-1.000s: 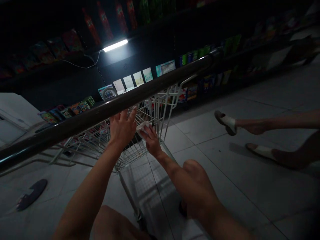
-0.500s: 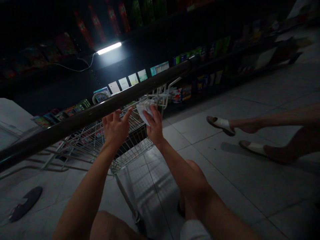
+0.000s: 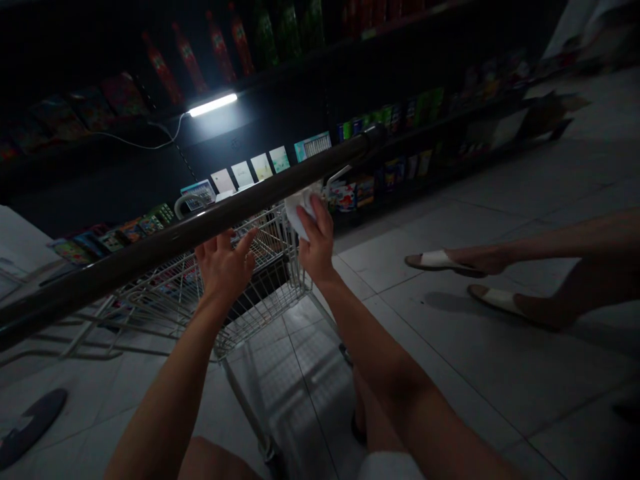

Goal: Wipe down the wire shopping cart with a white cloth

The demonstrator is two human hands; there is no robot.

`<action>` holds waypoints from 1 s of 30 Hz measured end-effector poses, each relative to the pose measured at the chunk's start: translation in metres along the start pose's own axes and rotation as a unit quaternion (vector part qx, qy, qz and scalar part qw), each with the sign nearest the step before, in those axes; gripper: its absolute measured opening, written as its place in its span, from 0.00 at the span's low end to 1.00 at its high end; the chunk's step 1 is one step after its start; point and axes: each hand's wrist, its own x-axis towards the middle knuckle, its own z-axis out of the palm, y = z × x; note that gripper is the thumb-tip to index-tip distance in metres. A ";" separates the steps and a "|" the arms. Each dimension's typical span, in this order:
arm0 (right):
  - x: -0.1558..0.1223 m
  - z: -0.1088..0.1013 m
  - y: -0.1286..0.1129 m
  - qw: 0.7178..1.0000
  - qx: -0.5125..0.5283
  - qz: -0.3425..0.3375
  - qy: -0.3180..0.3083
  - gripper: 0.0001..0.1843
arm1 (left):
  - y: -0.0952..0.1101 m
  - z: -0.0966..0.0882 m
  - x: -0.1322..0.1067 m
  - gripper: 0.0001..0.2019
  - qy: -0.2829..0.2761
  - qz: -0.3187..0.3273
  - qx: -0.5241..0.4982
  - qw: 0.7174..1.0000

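My right hand (image 3: 317,243) grips a crumpled white cloth (image 3: 296,212), pressing it toward the wire frame just under the dark handle bar (image 3: 220,223) of a shopping cart. Whether it is fabric or paper is hard to tell in the dim light. Beside it, to the left, my left hand (image 3: 223,267) has its fingers spread, holding nothing. Its fingertips are close below the bar; contact with the wires cannot be made out. The metal wire basket (image 3: 265,310) of the cart extends behind and below both hands.
Dark shelves carry red bottles (image 3: 185,57), small cards (image 3: 243,175) and packets. A lit tube lamp (image 3: 213,105) hangs there on a white cable. At right, a person's feet in pale shoes (image 3: 440,260) rest on the tiled floor (image 3: 400,313). A dark oval object (image 3: 37,420) lies lower left.
My right hand and the cloth have shifted slightly right and up along the cart frame. My left hand has moved a little left and down. The view has tilted slightly.
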 end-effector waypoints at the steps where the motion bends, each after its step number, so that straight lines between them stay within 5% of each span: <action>1: 0.009 0.003 0.002 1.000 -0.006 0.009 -0.008 0.38 | 0.001 -0.001 0.000 0.21 -0.002 -0.003 0.000 1.000; 3: 0.006 0.009 0.011 0.999 -0.013 0.027 -0.033 0.39 | 0.002 -0.002 0.001 0.21 -0.007 -0.009 -0.001 1.000; 6: -0.034 0.012 0.027 0.996 -0.014 0.038 -0.080 0.38 | 0.004 -0.003 0.001 0.21 -0.014 -0.016 -0.006 1.000; 10: -0.062 -0.006 0.031 0.996 0.000 0.004 -0.084 0.34 | 0.004 -0.003 0.002 0.22 -0.017 -0.022 -0.008 1.000; 15: 0.007 -0.028 0.011 0.997 -0.071 -0.013 0.003 0.34 | 0.004 -0.005 0.002 0.22 -0.028 -0.024 -0.007 0.999; 19: 0.035 -0.021 0.015 0.992 -0.124 -0.029 0.014 0.30 | 0.004 -0.007 0.002 0.22 -0.035 -0.018 -0.006 0.999; 30: -0.075 0.013 0.056 0.990 -0.113 0.037 -0.073 0.26 | 0.005 -0.008 0.003 0.23 -0.040 -0.018 0.004 0.999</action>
